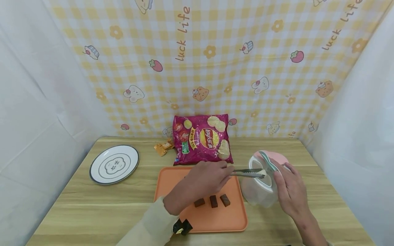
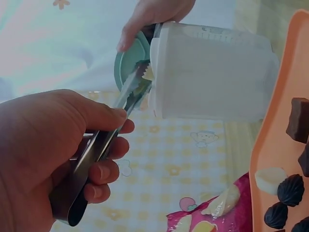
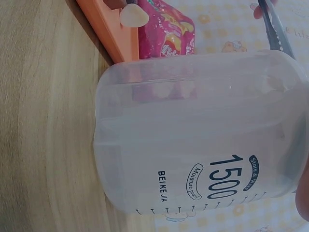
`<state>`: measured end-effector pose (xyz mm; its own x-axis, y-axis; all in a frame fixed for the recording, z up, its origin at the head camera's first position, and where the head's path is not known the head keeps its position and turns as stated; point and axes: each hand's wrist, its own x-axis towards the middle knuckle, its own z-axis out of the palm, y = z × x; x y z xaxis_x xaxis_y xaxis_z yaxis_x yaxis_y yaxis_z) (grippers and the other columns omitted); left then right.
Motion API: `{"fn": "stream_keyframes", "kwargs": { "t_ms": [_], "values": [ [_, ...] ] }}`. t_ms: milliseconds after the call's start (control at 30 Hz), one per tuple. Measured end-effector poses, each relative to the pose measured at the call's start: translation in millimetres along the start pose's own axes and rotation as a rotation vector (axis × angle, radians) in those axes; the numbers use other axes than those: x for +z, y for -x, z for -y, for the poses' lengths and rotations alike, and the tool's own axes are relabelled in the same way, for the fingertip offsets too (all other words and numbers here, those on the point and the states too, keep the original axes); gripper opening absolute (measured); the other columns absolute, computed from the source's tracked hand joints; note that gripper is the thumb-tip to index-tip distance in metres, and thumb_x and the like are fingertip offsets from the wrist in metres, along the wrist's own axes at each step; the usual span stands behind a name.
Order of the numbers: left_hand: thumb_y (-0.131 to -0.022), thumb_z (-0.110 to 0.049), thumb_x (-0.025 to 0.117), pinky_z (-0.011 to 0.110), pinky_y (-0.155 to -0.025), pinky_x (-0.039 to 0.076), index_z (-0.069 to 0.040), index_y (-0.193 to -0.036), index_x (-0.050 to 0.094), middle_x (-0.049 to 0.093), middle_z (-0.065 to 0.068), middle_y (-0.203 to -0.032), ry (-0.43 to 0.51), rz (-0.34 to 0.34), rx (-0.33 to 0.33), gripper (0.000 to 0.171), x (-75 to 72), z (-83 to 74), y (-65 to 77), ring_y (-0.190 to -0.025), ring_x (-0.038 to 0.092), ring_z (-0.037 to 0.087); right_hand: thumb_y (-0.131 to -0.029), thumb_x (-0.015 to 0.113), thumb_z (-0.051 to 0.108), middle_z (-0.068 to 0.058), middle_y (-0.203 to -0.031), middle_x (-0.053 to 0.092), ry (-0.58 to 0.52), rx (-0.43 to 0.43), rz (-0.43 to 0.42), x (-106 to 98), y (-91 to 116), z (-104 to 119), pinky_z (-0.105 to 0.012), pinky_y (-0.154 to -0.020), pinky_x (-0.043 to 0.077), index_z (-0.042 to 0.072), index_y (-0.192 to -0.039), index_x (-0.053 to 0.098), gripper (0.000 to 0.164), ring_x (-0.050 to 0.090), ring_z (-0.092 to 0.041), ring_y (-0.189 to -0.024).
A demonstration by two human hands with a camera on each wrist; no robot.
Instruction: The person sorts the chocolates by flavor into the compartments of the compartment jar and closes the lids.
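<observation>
Orange tray (image 1: 221, 222) is partly hidden by the left hand (image 1: 208, 177) gripping metal tongs (image 2: 72, 195); right hand (image 1: 290, 189) holds the green lid (image 2: 127, 59); Lay's bag (image 1: 201, 141) lies farther back.

Soft, even light, with pale hazy glare in left-wrist view

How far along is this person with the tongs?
Done, it seems: the mint-green plastic lid stands open. In hand: the left hand grips silver metal tongs pinching a small pale piece at the mouth of the translucent plastic container; the right hand holds the lid. Apparently left: oblong brown blocks on the rectangular orange tray.
</observation>
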<state>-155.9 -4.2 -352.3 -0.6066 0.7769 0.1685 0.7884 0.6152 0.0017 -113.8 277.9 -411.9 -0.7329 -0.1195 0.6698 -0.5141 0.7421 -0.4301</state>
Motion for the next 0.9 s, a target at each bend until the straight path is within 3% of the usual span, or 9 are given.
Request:
{"fn": "stream_keyframes", "kwargs": {
  "t_ms": [233,567,900],
  "values": [
    [-0.105,-0.032,0.062,0.012,-0.048,0.038,-0.023,-0.128,0.072,0.072,-0.008,-0.106,-0.041,-0.049,0.007,0.027,-5.2,-0.6,-0.5,-0.06,0.047,0.005,-0.106,0.043,0.011,-0.002,-0.137,0.065,0.013,-0.007,-0.011,0,0,1,-0.043,-0.116,0.024,0.018,-0.146,0.062,0.045,0.049,0.0,-0.131],
    [-0.106,-0.026,0.062,0.014,-0.048,0.035,-0.025,-0.119,0.074,0.07,-0.011,-0.098,-0.017,-0.114,0.095,0.018,-7.0,6.1,-3.8,-0.064,0.047,0.003,-0.104,0.045,0.006,0.0,-0.137,0.065,0.023,-0.052,-0.047,1,-1,2,-0.033,-0.115,0.025,0.014,-0.143,0.064,0.043,0.05,0.001,-0.13],
    [-0.098,-0.024,0.074,0.012,-0.056,0.042,-0.027,-0.118,0.077,0.071,-0.011,-0.098,-0.048,-0.155,0.121,0.02,-6.0,11.5,-11.3,-0.069,0.052,0.003,-0.105,0.044,0.006,-0.001,-0.137,0.065,0.021,-0.055,-0.052,2,0,0,-0.035,-0.115,0.025,0.015,-0.142,0.064,0.044,0.05,0.001,-0.13]
  ]
}}
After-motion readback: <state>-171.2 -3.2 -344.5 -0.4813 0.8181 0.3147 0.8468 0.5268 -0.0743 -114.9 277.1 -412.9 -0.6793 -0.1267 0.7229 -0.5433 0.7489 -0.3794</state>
